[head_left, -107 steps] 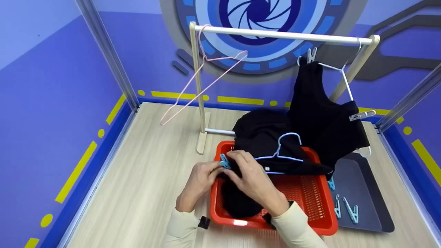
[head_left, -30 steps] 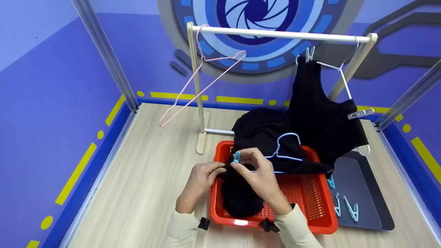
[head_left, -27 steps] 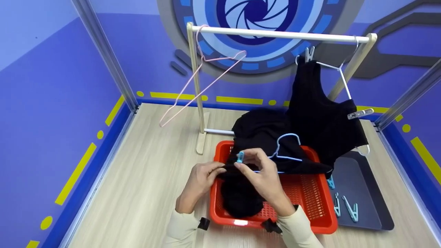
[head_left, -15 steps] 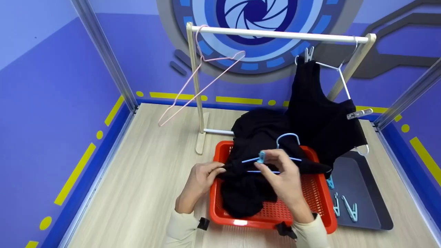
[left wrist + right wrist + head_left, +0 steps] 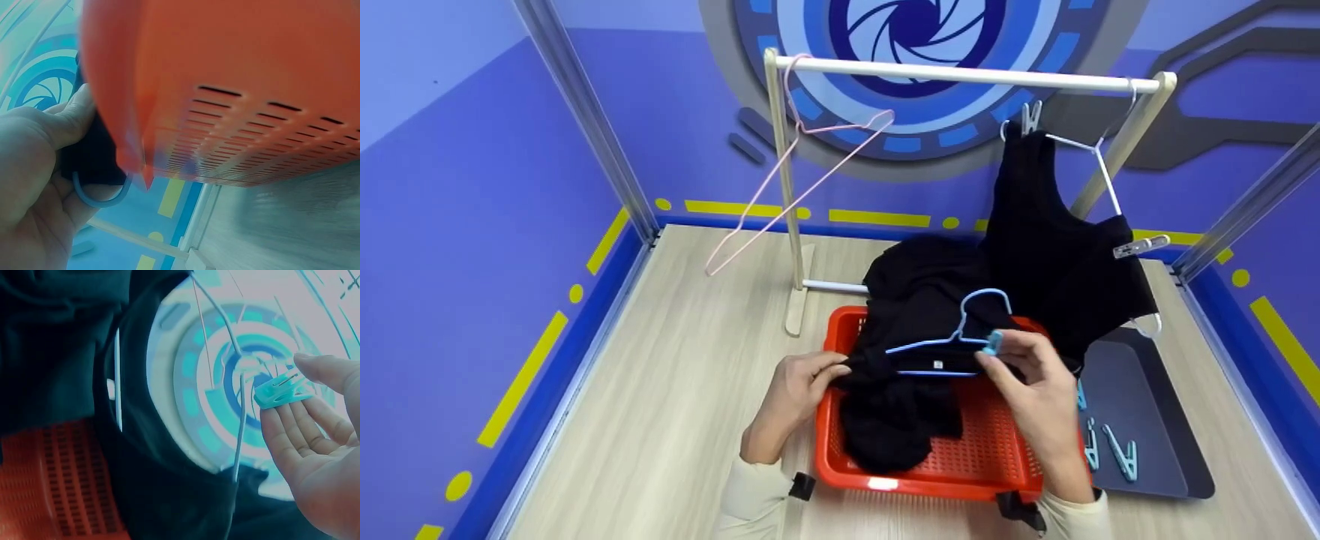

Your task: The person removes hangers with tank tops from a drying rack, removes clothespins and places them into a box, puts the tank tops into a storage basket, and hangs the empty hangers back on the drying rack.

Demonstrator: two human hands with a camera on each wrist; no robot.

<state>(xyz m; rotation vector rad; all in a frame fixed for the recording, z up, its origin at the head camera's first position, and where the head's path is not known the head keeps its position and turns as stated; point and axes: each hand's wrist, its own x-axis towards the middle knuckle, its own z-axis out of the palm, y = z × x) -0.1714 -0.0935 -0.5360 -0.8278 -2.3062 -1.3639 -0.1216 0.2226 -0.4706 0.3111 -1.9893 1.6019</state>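
Our right hand (image 5: 1039, 382) pinches a light-blue clip (image 5: 994, 343) between thumb and fingertips, while our left hand (image 5: 799, 386) grips the left end of a black garment (image 5: 911, 311) at the left rim of the red basket (image 5: 930, 489). Between the two hands lies the blue hanger (image 5: 958, 334), set in the garment's neck, its long axis running left to right, its hook toward the back edge of the bench (image 5: 697, 360). We judge the relation that counts to be clip against hanger: the hanger's right arm lies just beside the clip, nearer our right hand, though we cannot tell whether they touch. The basket's long front rim runs roughly parallel to the hanger. Past its right rim, a dark tray (image 5: 1166, 435) with more clips (image 5: 1123, 454) sits toward the bench's right edge, so that side looks tight; we judge the left to offer more room. Near the back edge, the rack (image 5: 960, 73) carries a pink hanger (image 5: 840, 129) and a black top (image 5: 1057, 225).
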